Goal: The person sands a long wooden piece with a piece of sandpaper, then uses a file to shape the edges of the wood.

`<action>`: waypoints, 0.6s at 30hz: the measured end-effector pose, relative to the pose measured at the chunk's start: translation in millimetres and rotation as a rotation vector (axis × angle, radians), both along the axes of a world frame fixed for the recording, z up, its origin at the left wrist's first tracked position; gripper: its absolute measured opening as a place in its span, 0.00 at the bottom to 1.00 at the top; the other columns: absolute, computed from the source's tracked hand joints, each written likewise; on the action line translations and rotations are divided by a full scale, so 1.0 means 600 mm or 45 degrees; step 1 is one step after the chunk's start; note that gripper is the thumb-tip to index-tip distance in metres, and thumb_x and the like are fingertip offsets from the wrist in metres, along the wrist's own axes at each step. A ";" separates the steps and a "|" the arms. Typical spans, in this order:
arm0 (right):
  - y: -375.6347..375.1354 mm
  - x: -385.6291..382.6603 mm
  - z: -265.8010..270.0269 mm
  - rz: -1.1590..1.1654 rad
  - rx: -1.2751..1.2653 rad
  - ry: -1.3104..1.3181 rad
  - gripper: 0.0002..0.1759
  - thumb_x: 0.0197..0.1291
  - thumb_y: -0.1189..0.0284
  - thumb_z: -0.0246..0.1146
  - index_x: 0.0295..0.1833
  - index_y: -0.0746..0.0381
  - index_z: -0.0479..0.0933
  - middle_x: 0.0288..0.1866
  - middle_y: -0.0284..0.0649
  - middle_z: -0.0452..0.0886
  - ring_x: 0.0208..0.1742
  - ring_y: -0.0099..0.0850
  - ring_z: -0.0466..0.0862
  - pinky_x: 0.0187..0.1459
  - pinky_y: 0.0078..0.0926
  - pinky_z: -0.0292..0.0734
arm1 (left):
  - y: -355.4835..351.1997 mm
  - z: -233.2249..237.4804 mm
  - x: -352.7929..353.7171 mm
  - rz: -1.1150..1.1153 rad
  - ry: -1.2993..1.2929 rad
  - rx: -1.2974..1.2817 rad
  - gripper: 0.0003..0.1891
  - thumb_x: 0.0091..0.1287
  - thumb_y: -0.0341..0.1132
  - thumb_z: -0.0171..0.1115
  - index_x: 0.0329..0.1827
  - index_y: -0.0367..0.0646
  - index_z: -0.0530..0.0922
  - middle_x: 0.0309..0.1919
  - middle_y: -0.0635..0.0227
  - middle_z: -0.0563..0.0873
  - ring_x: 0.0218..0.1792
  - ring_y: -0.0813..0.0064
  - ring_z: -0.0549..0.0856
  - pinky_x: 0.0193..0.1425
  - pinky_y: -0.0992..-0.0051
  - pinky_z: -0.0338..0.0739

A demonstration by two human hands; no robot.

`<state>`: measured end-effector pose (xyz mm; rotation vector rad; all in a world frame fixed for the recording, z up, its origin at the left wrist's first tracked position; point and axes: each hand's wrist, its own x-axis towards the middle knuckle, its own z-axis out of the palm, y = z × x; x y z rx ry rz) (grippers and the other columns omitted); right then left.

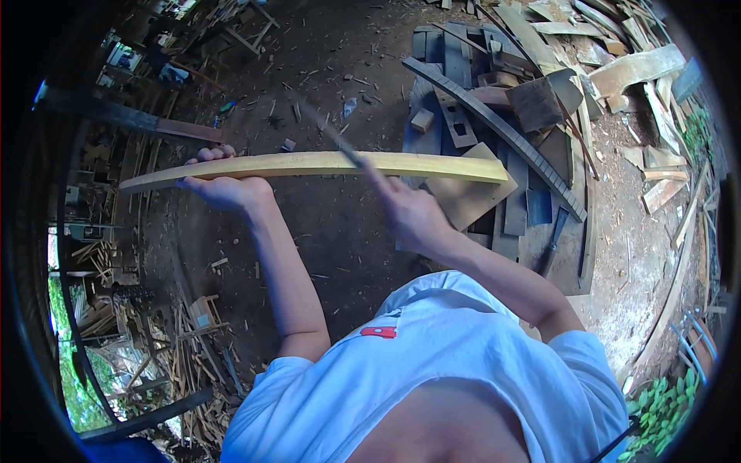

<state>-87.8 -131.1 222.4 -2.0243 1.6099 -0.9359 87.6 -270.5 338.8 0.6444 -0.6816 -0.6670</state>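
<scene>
A long, slightly curved yellowish wooden plank [309,164] stretches across the middle of the head view. My left hand [225,189] grips it near its left end, thumb on the near side and fingers curled over the far edge. The plank's right end lies over a flat wooden block [461,202] on the pile of boards. In my right hand [409,212] is a long, thin blade-like tool [337,139], blurred toward its tip. The tool slants up and left, crossing the plank right of its middle; my fingers are closed around its lower end.
On the right, stacked boards hold a long notched strip [502,131], a small wood cube [422,119] and a dark-bladed hand tool [554,243]. Wood scraps [197,332] heap at lower left. Chips litter the dirt floor [324,77]. A dark beam [147,119] juts in from the left.
</scene>
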 end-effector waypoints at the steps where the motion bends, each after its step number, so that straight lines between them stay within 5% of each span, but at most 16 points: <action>1: -0.010 0.034 0.049 0.095 -0.045 0.058 0.49 0.51 0.78 0.57 0.77 0.57 0.40 0.37 0.50 0.76 0.26 0.46 0.83 0.24 0.42 0.79 | 0.000 -0.006 0.003 0.099 -0.044 0.081 0.22 0.76 0.56 0.31 0.40 0.48 0.64 0.33 0.71 0.71 0.35 0.76 0.73 0.46 0.71 0.74; 5: -0.046 0.122 0.114 0.179 -0.339 -0.051 0.44 0.54 0.74 0.56 0.77 0.59 0.47 0.36 0.46 0.76 0.24 0.43 0.82 0.25 0.40 0.78 | 0.012 -0.022 -0.021 0.207 -0.085 0.297 0.28 0.75 0.59 0.31 0.59 0.42 0.62 0.49 0.59 0.69 0.49 0.68 0.74 0.56 0.63 0.73; 8: -0.035 0.073 0.086 0.135 -0.239 0.068 0.44 0.54 0.74 0.56 0.77 0.56 0.48 0.35 0.45 0.75 0.23 0.42 0.82 0.23 0.38 0.78 | 0.015 -0.045 -0.028 0.154 -0.083 0.215 0.24 0.75 0.56 0.33 0.54 0.44 0.64 0.48 0.61 0.69 0.53 0.66 0.72 0.62 0.63 0.71; 14: 0.079 -0.139 -0.106 -0.368 0.309 0.209 0.45 0.52 0.81 0.55 0.76 0.48 0.51 0.32 0.45 0.78 0.31 0.45 0.83 0.32 0.40 0.80 | 0.004 -0.076 -0.047 -0.001 -0.034 0.140 0.22 0.76 0.57 0.31 0.43 0.48 0.63 0.39 0.68 0.72 0.39 0.75 0.73 0.50 0.68 0.76; 18: 0.065 -0.125 -0.109 -0.461 0.285 0.115 0.44 0.52 0.81 0.54 0.76 0.50 0.51 0.36 0.48 0.79 0.33 0.47 0.83 0.34 0.40 0.80 | 0.014 -0.080 -0.074 -0.275 -0.072 -0.019 0.24 0.74 0.62 0.29 0.38 0.51 0.60 0.27 0.72 0.71 0.26 0.80 0.69 0.34 0.79 0.72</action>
